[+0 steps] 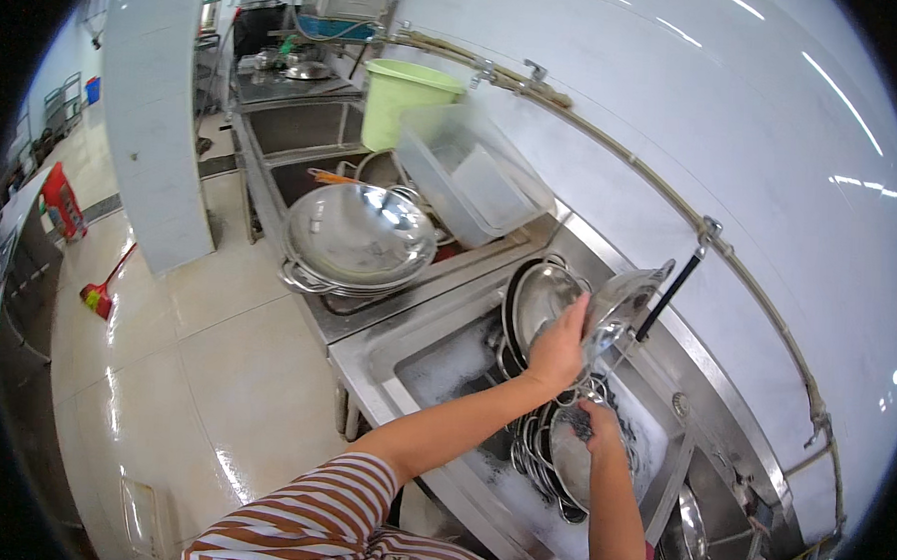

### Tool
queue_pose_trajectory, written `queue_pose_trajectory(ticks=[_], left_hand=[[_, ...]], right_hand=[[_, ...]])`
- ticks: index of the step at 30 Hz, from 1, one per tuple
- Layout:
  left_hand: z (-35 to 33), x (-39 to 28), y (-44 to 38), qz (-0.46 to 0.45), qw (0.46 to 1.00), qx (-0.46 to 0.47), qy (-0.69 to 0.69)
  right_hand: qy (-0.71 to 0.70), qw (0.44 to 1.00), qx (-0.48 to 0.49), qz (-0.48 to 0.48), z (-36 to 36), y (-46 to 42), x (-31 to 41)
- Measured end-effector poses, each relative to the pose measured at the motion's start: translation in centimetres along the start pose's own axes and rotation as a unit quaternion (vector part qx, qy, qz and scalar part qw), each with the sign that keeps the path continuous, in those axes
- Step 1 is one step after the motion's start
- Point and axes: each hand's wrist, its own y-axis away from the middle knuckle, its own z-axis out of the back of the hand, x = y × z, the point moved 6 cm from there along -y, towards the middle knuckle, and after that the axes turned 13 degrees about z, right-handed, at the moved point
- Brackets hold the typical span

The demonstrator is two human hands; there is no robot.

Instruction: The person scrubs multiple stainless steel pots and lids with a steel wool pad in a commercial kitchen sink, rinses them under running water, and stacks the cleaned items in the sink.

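Over a stainless steel sink (445, 355) of soapy water, my left hand (562, 352) is against a shiny metal pan (620, 302) tilted up below the tap. Another round metal pan (541, 303) leans in the sink just behind that hand. My right hand (600, 425) is lower and nearer, its fingers around a dark scrubbing pad (582, 428) at the rim of a metal pan (570, 458). Beside this pan, several two-handled pans (531, 452) stand on edge in the suds. The left fingertips are partly hidden by the tilted pan.
Left of the sink, a stack of metal pans (360, 235) sits on the ledge. Behind it are a clear plastic tub (472, 176) and a green bucket (403, 105). A black-handled tap (669, 297) hangs from the wall pipe. More metal pans (685, 530) lie in the right-hand basin.
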Motion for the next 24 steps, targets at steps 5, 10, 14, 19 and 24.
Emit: queue_pose_trajectory(ticks=[5, 10, 14, 19, 24], left_hand=[[2.2, -0.7, -1.6, -0.054, 0.996, -0.065, -0.032], [9.5, 1.2, -6.7, -0.040, 0.976, -0.212, 0.036], [16.6, 4.3, -11.8, 0.184, 0.970, -0.152, 0.048], [30.3, 7.3, -17.0, 0.250, 0.953, -0.170, 0.005], [39.5, 8.0, -15.4, 0.260, 0.944, -0.101, 0.175]], right_hand=[[-0.016, 1.000, 0.001, 0.017, 1.5, 2.7, 1.2], [-0.040, 0.999, -0.004, 0.006, 3.4, 3.2, -0.1], [-0.043, 0.999, -0.025, 0.007, 6.0, 3.6, -1.2], [-0.047, 0.999, -0.019, -0.001, 5.4, 4.8, -1.1], [-0.083, 0.996, -0.024, -0.002, 4.3, 4.7, -1.2]])
